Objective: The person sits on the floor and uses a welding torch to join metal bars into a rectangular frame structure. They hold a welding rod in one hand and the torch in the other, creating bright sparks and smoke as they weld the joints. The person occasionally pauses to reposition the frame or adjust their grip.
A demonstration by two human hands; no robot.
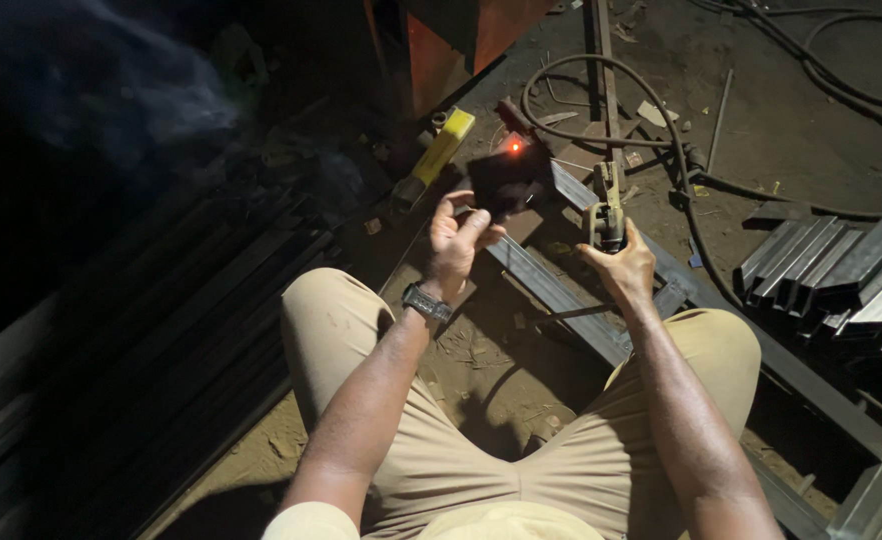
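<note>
Two hands: both are raised above the lap, over a dirt floor [781, 120] strewn with metal.
Stacked bars [141, 330]: long dark steel lengths lie heaped on the person's left.
Cut sections [841, 270]: short steel channel pieces are piled on the right, well apart from the hands.
Steel tube [561, 290]: a long square length runs slantwise across the floor between the knees.
Cable [661, 110]: a dark lead loops over the floor and reaches the holder.
Dark shield [506, 180]: a flat dark plate, with a small orange glow just beyond its top edge.
Left hand [456, 240]: fingers curled and pinched on the shield's lower edge; a wristwatch [427, 302] sits on the wrist.
Right hand [621, 265]: closed fist wrapped around the electrode holder [606, 210], which stands upright above the tube.
Yellow box [443, 148]: lies on the floor beyond the left hand.
</note>
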